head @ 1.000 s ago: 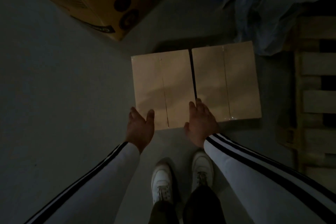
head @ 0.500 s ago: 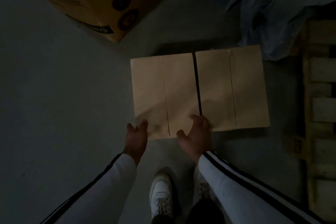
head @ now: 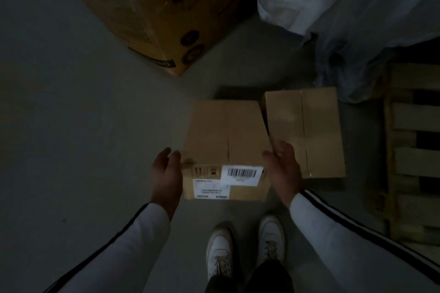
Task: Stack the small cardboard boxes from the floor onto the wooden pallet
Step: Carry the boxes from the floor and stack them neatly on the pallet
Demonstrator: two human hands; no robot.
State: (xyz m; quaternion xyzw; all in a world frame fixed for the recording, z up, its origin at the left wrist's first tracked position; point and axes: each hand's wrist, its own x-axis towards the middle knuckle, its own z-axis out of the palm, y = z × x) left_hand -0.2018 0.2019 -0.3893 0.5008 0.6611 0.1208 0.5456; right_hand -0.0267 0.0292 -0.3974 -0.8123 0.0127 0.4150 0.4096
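Up off the floor since last frame: left hand grips one side of near box, right hand the other, label tilted up. Second box lies beside it; squeeze evenly, carry right, set flat on wooden pallet.

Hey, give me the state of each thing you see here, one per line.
Labelled box: lifted, tilted, closed, held between both hands.
Second box: flat on floor, closed.
Left hand: grips labelled box's left side.
Right hand: grips its right side.
Wooden pallet: visible slats bare.
Large carton: standing on floor.
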